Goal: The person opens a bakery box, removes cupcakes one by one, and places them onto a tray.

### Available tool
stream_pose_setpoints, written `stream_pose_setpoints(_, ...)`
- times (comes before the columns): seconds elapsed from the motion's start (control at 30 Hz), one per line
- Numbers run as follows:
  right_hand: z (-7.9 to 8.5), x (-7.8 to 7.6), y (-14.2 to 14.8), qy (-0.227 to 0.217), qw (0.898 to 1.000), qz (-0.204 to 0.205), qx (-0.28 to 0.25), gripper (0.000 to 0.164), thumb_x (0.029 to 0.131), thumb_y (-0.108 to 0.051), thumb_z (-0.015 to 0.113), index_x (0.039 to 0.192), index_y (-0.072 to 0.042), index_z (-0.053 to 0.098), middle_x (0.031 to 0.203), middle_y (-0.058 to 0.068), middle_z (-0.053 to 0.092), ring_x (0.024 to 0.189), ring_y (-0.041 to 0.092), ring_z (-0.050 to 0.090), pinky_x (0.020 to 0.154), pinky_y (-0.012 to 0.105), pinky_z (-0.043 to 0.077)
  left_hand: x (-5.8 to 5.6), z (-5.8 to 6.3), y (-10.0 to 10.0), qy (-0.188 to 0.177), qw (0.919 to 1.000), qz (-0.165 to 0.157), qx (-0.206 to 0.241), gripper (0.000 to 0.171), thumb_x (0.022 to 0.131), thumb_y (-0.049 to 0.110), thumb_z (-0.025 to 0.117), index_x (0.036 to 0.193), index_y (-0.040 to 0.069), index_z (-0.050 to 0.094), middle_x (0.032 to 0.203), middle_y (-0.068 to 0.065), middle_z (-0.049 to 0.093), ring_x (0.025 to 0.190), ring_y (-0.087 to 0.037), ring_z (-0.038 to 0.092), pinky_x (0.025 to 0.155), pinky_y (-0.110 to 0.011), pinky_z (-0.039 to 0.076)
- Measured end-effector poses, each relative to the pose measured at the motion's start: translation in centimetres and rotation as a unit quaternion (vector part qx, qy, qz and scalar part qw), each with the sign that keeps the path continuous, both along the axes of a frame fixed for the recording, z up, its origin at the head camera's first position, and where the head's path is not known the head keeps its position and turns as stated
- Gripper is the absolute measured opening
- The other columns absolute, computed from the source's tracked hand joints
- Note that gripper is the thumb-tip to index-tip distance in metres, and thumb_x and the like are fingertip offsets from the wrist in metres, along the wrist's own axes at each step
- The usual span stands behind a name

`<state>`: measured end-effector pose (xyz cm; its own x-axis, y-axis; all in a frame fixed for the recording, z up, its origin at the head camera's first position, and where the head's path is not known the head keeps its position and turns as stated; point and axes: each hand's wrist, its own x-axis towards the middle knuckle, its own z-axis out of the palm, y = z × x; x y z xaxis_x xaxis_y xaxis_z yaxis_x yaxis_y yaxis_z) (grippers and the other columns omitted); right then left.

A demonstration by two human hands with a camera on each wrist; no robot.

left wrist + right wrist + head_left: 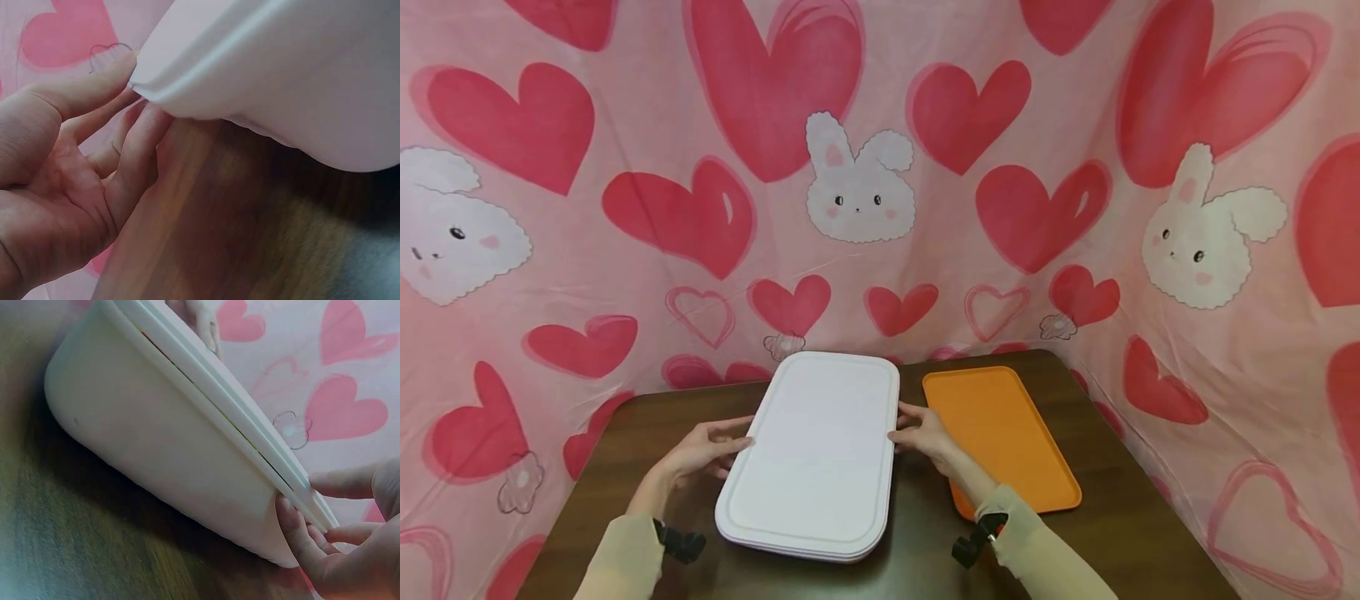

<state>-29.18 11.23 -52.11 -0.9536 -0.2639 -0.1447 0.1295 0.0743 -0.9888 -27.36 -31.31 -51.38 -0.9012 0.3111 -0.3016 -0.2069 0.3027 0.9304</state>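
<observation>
A white plastic storage box (144,437) stands on the table with a flat white lid (816,450) on top. A thin dark gap runs between lid and rim along the side in the right wrist view. My left hand (700,454) holds the left edge, thumb (94,90) on the lid's border and fingers beneath the rim. At the opposite edge my right hand (925,433) pinches likewise, its thumb (344,482) against the lid and a fingertip under the box's rim. What lies inside the box is hidden.
An orange tray (1000,433) lies on the dark wooden table (1112,533), to the right of the box and partly beneath my right forearm. A pink cloth (947,242) with hearts and rabbits hangs behind the table and along its sides.
</observation>
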Motion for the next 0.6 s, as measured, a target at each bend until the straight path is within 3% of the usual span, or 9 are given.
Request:
stream_pose_setpoints(0.23, 0.0, -1.0, 1.0, 0.008, 1.000, 0.017, 0.002, 0.076, 0.094, 0.010, 0.072, 0.161, 0.017, 0.038, 0.106, 0.012, 0.063, 0.075, 0.008, 0.068, 0.075, 0.027, 0.068, 0.5, 0.0, 1.3, -0.003, 0.9997, 0.025, 0.002, 0.078, 0.106, 0.025, 0.075, 0.167, -0.004, 0.037, 0.093, -0.002, 0.081, 0.071, -0.014, 0.075, 0.065, -0.030, 0.070)
stream_pose_setpoints(0.6, 0.0, -3.1, 2.6, 0.009, 0.998, 0.060, 0.027, 0.073, 0.098, 0.004, 0.072, 0.162, 0.015, 0.039, 0.110, 0.015, 0.066, 0.080, 0.009, 0.067, 0.078, 0.026, 0.068, 1.4, -0.2, 3.2, -0.005, 0.9977, 0.066, 0.018, 0.078, 0.103, 0.022, 0.079, 0.166, -0.004, 0.041, 0.086, 0.000, 0.079, 0.069, -0.012, 0.074, 0.064, -0.030, 0.070)
